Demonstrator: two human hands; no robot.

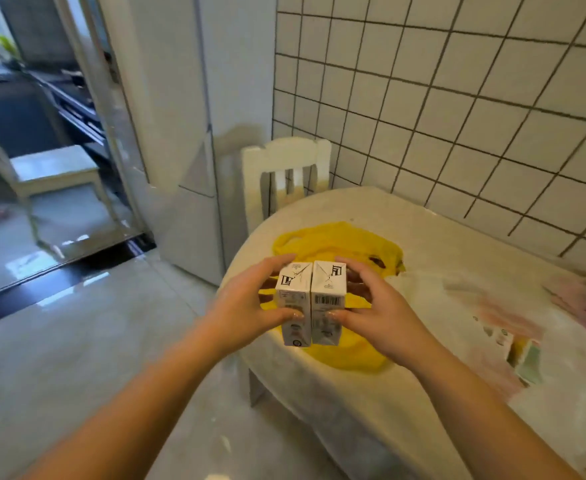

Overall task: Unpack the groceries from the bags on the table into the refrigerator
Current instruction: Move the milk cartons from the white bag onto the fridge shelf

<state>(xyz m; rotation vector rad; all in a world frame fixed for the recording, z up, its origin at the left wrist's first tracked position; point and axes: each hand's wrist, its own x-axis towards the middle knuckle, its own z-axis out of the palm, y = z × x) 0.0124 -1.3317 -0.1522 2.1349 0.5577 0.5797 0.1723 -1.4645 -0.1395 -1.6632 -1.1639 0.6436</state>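
Observation:
Two white cartons are held side by side above the table's left edge. My left hand [250,303] grips the left carton [293,299], thumb on its front and fingers behind. My right hand [378,306] grips the right carton [327,299], which shows a barcode. Under them lies a flat yellow bag [336,240] on the white table [440,237]. A white and pink plastic bag [513,327] with items inside lies to the right. The white refrigerator [180,133] stands behind, its doors closed.
A white chair [284,171] stands between the refrigerator and the table, against the tiled wall [457,98]. At left a glass door [42,168] shows another room with a chair. The glossy floor [94,341] lies to my left.

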